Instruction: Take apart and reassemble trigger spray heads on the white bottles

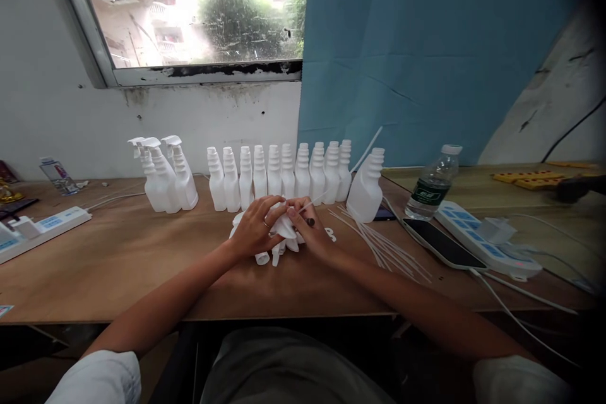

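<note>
My left hand (253,224), a ring on one finger, is closed around a white trigger spray head (284,227). Close against it, my right hand (312,230) pinches a thin white tube (313,201) at the spray head. Whether the tube sits inside the head is hidden by my fingers. A small dark round end (310,222) shows at my right hand; its kind is unclear. More white spray heads (262,258) lie under and beside my hands. Just right of them are small white rings (331,235) and a fan of loose thin tubes (383,243).
Several open-necked white bottles (259,180) stand in a row behind my hands. A larger-looking bottle (365,192) leans at their right. Bottles with spray heads (163,180) stand left. Rightward are a water bottle (428,186), a phone (445,243) and a power strip (497,252).
</note>
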Available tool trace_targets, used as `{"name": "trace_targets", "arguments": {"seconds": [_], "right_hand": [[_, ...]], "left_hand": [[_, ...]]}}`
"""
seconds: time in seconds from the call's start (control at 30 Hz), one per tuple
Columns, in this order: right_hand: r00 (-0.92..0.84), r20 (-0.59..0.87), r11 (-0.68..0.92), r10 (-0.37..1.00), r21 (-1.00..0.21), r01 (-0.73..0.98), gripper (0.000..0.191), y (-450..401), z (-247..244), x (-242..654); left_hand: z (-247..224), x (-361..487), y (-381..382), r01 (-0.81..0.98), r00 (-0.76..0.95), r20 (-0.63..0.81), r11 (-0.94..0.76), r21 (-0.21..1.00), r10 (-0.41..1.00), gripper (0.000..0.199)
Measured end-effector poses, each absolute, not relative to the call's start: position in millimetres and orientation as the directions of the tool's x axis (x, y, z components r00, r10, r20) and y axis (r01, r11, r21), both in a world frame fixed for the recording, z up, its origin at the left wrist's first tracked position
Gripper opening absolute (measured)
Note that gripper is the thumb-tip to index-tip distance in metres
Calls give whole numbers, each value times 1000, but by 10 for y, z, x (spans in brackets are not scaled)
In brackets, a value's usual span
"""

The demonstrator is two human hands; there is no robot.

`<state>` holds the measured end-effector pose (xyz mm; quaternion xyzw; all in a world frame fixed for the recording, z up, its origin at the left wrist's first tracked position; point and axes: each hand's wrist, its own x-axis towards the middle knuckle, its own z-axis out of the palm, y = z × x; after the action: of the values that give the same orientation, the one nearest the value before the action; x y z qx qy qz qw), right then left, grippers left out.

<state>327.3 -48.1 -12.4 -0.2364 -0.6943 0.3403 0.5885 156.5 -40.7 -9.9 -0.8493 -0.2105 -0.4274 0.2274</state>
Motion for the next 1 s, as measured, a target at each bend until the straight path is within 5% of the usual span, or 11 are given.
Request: {"name": "trace_targets", "arguments": {"seconds": [0.23,0.3,0.37,0.43,0.5,0.67,0.8,1.0], "right_hand": [[-296,702,757,648,-637,147,30,-666,45,3499],[-266,798,831,540,-456,319,30,-704,80,3654],[-318,891,871,324,-151,467,21,-723,101,3783],[-460,879,838,124,156,523,14,-737,121,3848],[-609,791,796,50,337,503,23,-764,142,3840],[-715,694,843,84,333,422,21,-889,134,3711],[-680,721,839,132,285,464,26,-990,61,3711],[-762,648,824,-20,443,355,21,-1218,-9,3789]], "left_hand": [[-24,1473,-465,459,580,804,-867,-194,127,31],[-9,1460,-487,456,558,809,-882,-116,182,25],[-5,1450,-495,432,557,803,-900,-63,212,20],[-8,1448,-498,384,598,780,-920,-76,186,18],[-13,1459,-510,332,645,751,-937,-110,140,17],[7,1522,-597,261,671,729,-963,-64,134,19],[72,1584,-735,271,640,748,-963,-9,173,40],[107,1649,-1060,231,718,696,-949,-213,19,31]]}}
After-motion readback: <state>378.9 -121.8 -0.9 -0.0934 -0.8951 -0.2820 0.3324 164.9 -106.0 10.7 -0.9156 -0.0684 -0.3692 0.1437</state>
